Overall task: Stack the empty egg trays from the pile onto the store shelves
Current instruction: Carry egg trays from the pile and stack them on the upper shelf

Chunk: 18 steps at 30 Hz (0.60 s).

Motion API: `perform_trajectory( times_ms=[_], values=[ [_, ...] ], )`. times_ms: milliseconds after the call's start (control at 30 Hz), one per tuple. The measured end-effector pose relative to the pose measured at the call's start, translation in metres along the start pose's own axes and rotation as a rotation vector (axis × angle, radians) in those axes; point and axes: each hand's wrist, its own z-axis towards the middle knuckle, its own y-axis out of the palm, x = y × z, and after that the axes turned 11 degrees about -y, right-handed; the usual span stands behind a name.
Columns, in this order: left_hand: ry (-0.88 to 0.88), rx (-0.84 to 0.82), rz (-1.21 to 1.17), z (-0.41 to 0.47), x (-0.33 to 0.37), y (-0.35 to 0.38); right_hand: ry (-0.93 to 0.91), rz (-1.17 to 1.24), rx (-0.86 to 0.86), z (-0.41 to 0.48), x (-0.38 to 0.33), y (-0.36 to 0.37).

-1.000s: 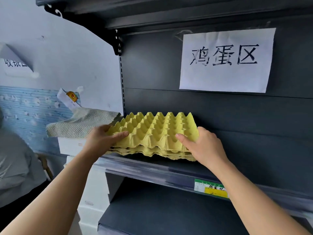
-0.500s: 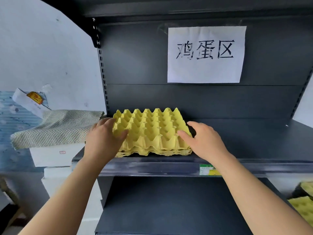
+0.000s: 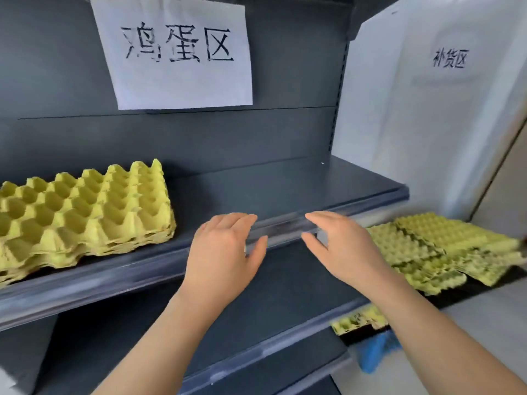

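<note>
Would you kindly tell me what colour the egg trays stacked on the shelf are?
Yellow. The stacked egg trays on the dark grey shelf show best in the head view.

Dark grey metal shelving unit (image 3: 271, 186) with a slotted upright (image 3: 339, 95), white paper sign (image 3: 176, 81) with 3 handwritten characters taped on its back panel (image 3: 57, 67), white wall (image 3: 399, 124) at right bearing 3 printed characters, even light.

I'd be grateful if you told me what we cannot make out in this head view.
All in the head view:
- The stack of egg trays on the shelf is cut off by the left edge, so its tray count is unclear.
- The pile of trays is motion-blurred and partly behind the right hand, so it is uncountable.
- The blue object is blurred and partly behind the right forearm, so it is unidentifiable.
</note>
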Motion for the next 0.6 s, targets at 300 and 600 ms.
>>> perform_trajectory(
  times_ms=[300, 600],
  values=[
    [0.112, -0.146, -0.141, 0.012, 0.164, 0.142, 0.146, -0.072, -0.097, -0.088, 0.180, -0.053],
    [0.095, -0.350, -0.154, 0.025, 0.289, 0.298, 0.326, -0.116, -0.177, -0.150, 0.360, -0.072]
  ],
)
